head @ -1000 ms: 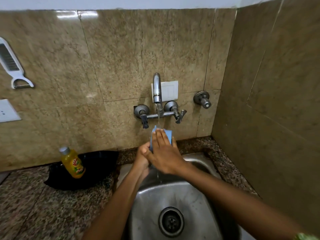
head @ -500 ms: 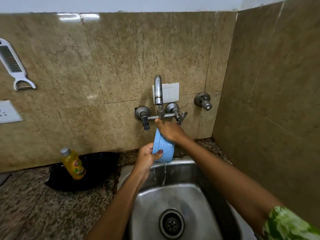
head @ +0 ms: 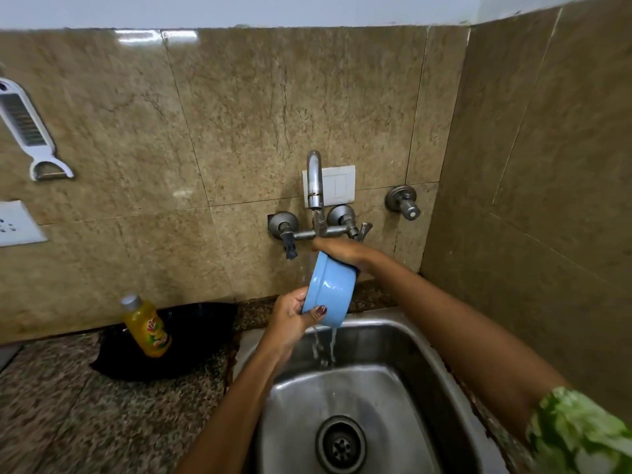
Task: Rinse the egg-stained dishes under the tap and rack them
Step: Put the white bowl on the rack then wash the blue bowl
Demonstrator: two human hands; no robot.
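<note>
A light blue bowl [head: 326,291] is held on its side under the wall tap [head: 315,181], its outer wall and base toward me. My left hand [head: 290,317] grips its lower rim, thumb across the outside. My right hand [head: 338,252] curls over the bowl's top edge from behind, just below the tap's crossbar. Water pours off the bowl's lower edge into the steel sink [head: 390,340]. The inside of the bowl is hidden from me.
A yellow dish-soap bottle [head: 147,326] stands on a black cloth [head: 201,336] on the granite counter [head: 68,415] left of the sink. A white grater-peeler [head: 27,131] hangs on the tiled wall. A side wall closes in on the right.
The bowl has turned from facing me under my right palm to lying on its side. My right hand moved up to its top edge, and water now streams off the bottom.
</note>
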